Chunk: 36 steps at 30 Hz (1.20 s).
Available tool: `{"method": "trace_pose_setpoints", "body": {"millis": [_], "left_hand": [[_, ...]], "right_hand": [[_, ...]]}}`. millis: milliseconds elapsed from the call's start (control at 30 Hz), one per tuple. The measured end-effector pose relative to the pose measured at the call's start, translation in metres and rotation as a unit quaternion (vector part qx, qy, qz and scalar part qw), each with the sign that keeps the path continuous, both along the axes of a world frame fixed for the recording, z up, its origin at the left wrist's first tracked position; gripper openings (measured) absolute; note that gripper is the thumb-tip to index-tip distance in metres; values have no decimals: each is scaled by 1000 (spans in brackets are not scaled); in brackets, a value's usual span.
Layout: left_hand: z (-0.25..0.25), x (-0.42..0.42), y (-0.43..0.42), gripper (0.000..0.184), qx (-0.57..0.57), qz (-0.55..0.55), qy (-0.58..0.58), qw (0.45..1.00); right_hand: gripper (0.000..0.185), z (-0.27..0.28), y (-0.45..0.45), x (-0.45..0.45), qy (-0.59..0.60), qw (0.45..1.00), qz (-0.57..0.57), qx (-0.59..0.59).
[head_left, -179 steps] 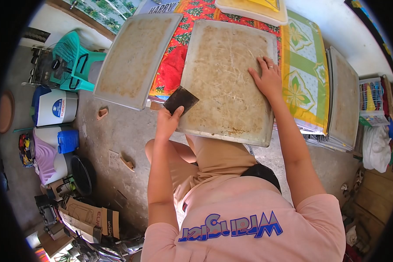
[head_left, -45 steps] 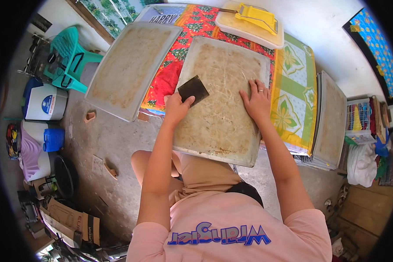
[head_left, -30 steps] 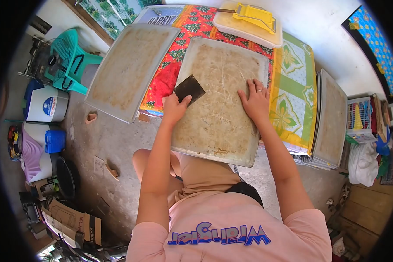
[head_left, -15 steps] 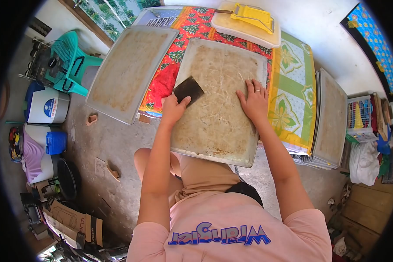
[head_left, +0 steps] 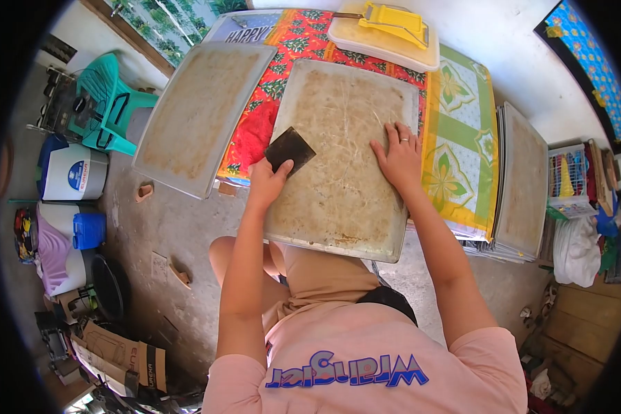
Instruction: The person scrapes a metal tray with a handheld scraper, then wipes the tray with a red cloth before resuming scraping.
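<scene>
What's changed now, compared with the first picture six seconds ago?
The left hand has moved the thin dark square plate farther from the body over the brown-stained rectangular grey tray. It holds the plate as before, and the right hand still rests on the tray.

Covered across the worktop (head_left: 324, 59) with a red cloth (head_left: 301, 45) printed with green trees, joined on the right by a green, yellow and white flowered cloth (head_left: 457, 141) and at the far left by a grey-blue cloth (head_left: 238, 26) lettered HAPPY. Carries on the left a wide brown-stained tray (head_left: 203, 114), set aslant, jutting past the edge. Bears in the middle a second tray (head_left: 341, 172), scratched and browned, likewise reaching out over the near edge. Holds a crumpled red rag (head_left: 257, 130) between both, just beside the second tray. Supports a pale rectangular tub (head_left: 383, 55) at the far side. Ends on the right near a stack of trays (head_left: 524, 172), hard to tell whether resting on it or standing apart
</scene>
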<state>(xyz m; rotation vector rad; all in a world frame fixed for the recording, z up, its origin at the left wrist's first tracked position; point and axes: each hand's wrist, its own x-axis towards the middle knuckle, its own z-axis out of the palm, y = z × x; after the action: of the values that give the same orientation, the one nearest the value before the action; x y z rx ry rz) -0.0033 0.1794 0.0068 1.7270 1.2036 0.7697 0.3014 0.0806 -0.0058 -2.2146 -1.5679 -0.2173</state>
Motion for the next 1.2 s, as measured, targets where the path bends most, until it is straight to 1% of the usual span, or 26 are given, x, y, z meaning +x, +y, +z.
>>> {"method": "trace_pose_setpoints", "body": {"millis": [100, 133, 200, 300, 333, 400, 500, 533, 600, 700, 733, 800, 900, 1000, 1100, 1133, 1200], "left_hand": [[-13, -5, 7, 26, 48, -31, 100, 993], [-18, -5, 6, 27, 32, -22, 72, 997], [2, 2, -3, 30, 2, -2, 17, 1000], [-12, 0, 3, 32, 76, -22, 85, 993], [-16, -1, 3, 32, 60, -19, 69, 996], [-6, 2, 2, 33, 30, -10, 35, 999], [-19, -1, 7, 32, 75, -17, 115, 990], [-23, -1, 7, 32, 58, -18, 87, 994], [-6, 3, 2, 32, 24, -20, 31, 999], [-18, 0, 8, 32, 51, -27, 109, 992], [-21, -2, 8, 32, 41, -26, 106, 993], [2, 1, 2, 33, 19, -22, 100, 995], [-10, 2, 6, 33, 10, -13, 70, 997], [-11, 3, 4, 35, 51, -3, 95, 994], [-26, 2, 11, 40, 23, 14, 106, 994], [-31, 1, 10, 42, 47, 15, 101, 994], [-18, 5, 4, 46, 94, 17, 91, 991]], "right_hand": [[60, 2, 0, 0, -2, 1000, 0, -3], [60, 2, 0, 0, -1, 1000, 0, -4], [60, 1, 0, 0, -1, 1000, -1, -3], [61, 0, 0, 0, 2, 1000, -2, -6], [61, 0, 0, 0, 3, 1000, -2, -8], [61, 0, 0, 0, 1, 1000, -2, -7], [61, 0, 1, 0, 1, 1000, -3, -8], [61, 0, 1, 0, 0, 1000, -2, -9], [61, 1, 0, 0, -1, 1000, -2, -10], [60, 1, 1, -1, -5, 1000, -3, -9], [60, 0, 1, 0, -7, 1000, -3, -8], [60, 0, 1, 0, -5, 1000, -3, -6], [60, 2, 1, -1, -2, 1000, -2, -8], [61, 2, 0, -1, -3, 1000, -3, -11], [61, 1, 1, -1, 0, 1000, -1, -11], [61, 0, 1, 0, 2, 1000, -2, -11], [61, 1, 1, 0, 4, 1000, -3, -13]]}}
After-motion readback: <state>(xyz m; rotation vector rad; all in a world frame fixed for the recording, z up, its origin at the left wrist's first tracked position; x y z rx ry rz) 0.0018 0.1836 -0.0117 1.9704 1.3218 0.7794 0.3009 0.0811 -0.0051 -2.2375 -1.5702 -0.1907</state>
